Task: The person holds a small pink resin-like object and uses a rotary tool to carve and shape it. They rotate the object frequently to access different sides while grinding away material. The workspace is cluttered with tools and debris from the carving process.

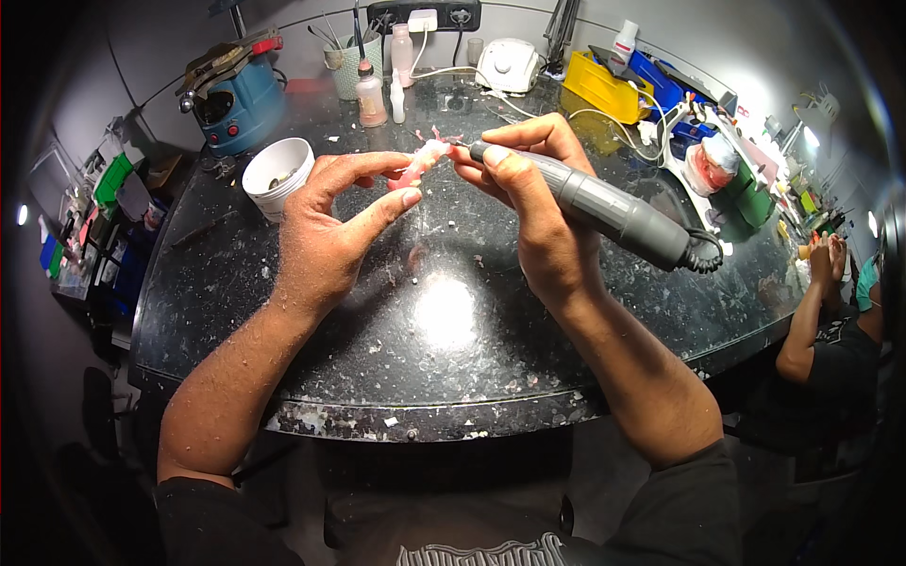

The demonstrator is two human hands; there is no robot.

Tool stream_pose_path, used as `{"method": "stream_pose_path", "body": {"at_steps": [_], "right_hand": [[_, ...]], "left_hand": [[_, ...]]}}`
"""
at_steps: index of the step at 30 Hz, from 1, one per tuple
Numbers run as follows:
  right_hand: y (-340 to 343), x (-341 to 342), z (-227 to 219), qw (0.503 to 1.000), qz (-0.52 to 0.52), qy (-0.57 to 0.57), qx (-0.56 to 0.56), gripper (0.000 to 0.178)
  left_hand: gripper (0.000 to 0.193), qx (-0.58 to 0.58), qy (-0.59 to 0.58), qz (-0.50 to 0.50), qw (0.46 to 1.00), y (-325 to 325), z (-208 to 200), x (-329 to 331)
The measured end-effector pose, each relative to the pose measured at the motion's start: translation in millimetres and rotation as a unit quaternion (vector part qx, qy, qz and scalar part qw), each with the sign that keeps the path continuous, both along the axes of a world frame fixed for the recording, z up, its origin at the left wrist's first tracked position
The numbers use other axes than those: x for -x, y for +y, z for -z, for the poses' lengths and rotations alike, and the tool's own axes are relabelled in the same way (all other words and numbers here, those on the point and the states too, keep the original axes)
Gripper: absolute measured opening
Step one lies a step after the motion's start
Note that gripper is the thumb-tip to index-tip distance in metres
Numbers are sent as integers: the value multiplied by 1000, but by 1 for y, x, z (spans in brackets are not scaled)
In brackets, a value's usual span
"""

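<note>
Between the thumb and fingers of my left hand [326,212] is a pink denture [415,173] with pale teeth, held above the black worktop [377,349]. My right hand [547,203] grips a dark grey rotary handpiece [613,212] like a pen, its coiled cord trailing from the rear end. The handpiece's tip meets or nearly meets the denture's far right end; whether they touch I cannot tell. Thin pink shreds stick up around that end. Fingers of both hands almost come together there. Pale crumbs lie scattered on the worktop below.
A white tub [279,174] stands left of my left hand, with a blue machine [236,99] behind it. Bottles [371,99] and a tool cup [351,71] line the back. Yellow bin [599,87], white articulator [694,174] stand right. Another person [835,349] sits far right.
</note>
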State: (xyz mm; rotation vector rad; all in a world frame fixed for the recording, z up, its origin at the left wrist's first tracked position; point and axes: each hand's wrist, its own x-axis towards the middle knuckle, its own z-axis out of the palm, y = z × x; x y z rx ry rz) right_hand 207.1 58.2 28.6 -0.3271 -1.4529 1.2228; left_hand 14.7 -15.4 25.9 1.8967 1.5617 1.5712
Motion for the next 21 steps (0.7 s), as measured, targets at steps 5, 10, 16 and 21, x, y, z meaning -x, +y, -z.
{"method": "stream_pose_path", "body": {"at_steps": [5,10,16,21], "right_hand": [[-2,2,0,1000,-3,24,14,15],[1,-3,0,995,38,-74,-59,19],[1,-3,0,992,31,-91,-76,18],[4,-1,4,994,34,-75,-75,18]], "left_hand": [[30,-8,-4,-2,1000,0,1,0],[29,-15,30,-15,999,-1,-2,0],[29,-35,77,-26,996,-2,-3,0],[29,-70,111,-38,991,-1,-1,0]]}}
